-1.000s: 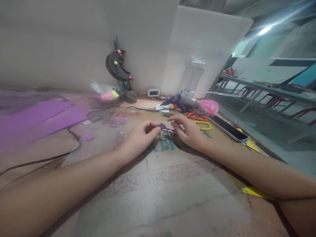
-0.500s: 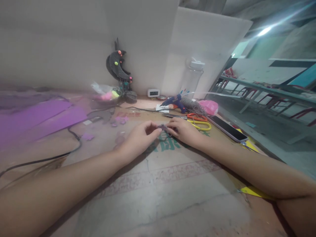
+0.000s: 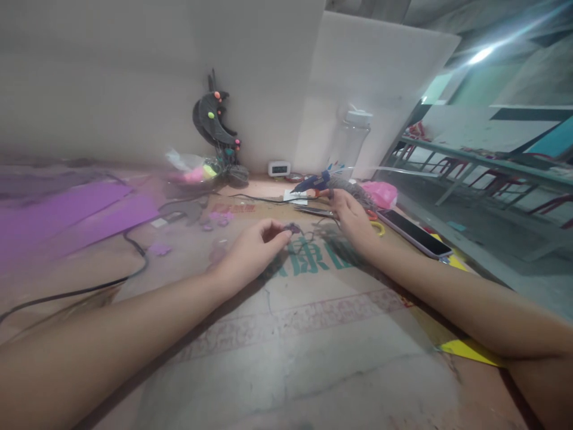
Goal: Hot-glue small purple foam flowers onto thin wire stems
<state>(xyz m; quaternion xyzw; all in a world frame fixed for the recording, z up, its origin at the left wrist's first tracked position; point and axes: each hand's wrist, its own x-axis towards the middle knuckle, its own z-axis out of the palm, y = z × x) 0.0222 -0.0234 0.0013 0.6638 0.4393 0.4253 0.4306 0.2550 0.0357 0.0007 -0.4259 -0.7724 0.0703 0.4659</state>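
Between the thumb and fingers of my left hand [image 3: 264, 240] is a small grey-purple piece [image 3: 293, 228], held just above the cardboard. A thin grey strand trails from it to the right. My right hand [image 3: 351, 216] is at the blue hot glue gun [image 3: 313, 181], its fingers curled over the handle, which they mostly cover. The gun's nozzle points left, over a small white card [image 3: 294, 197]. Beneath the right hand lie scissors [image 3: 313, 211], with their yellow and orange handles partly hidden.
Behind the gun are grey yarn [image 3: 353, 190], a pink bag [image 3: 380, 194] and a clear bottle [image 3: 351, 140]. A phone [image 3: 414, 233] lies right. Purple sheets [image 3: 89, 206] and a black cable [image 3: 71, 292] are left. A small clock [image 3: 279, 169] and a dark moon-shaped ornament [image 3: 210, 116] stand behind.
My right hand has let go of the small grey-purple piece and moved away and to the right, onto the glue gun's handle. My left hand keeps its place and its pinch.
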